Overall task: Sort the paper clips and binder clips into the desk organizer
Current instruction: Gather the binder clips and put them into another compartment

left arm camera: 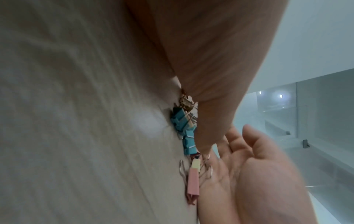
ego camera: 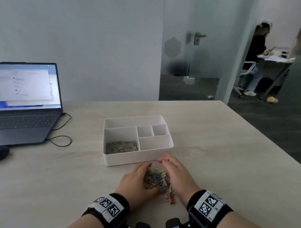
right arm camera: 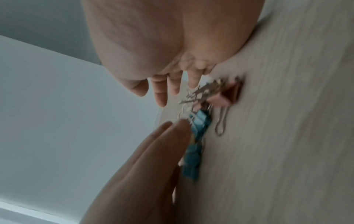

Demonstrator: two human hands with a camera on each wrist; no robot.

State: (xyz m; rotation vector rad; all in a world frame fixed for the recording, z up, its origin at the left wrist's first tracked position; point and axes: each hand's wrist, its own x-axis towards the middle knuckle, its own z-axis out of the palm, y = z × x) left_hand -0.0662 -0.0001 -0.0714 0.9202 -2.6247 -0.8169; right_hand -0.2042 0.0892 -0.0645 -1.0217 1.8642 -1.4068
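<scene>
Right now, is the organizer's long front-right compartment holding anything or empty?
Empty as far as shown: the front-right compartment shows only bare white, the paper clips fill the left one, and the binder clips lie between both hands.

white organizer, teal and pink binder clips
</scene>
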